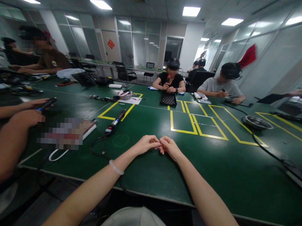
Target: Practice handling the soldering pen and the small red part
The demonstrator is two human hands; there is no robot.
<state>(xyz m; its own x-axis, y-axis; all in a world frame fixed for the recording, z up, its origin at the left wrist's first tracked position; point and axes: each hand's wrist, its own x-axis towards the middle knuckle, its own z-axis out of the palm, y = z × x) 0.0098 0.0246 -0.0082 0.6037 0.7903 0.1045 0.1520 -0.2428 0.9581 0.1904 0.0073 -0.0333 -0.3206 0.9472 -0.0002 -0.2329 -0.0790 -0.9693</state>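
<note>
My left hand [147, 143] and my right hand [169, 147] meet fingertip to fingertip just above the green table [148, 173]. Both are closed, with fingers bent and pressed together. A tiny reddish spot shows between the fingertips, too small to name. A pale bracelet [116, 167] circles my left wrist. Nearest to my left hand on the table lies a blue and black pen-shaped electric tool [115, 121] with a cable.
Yellow tape outlines [184, 131] mark the table ahead. A boxy object [90, 132] lies left, near a neighbour's hands [32, 112]. A round metal part [258, 123] lies right with a cable. Across the table, a person works over a black tray [168, 99].
</note>
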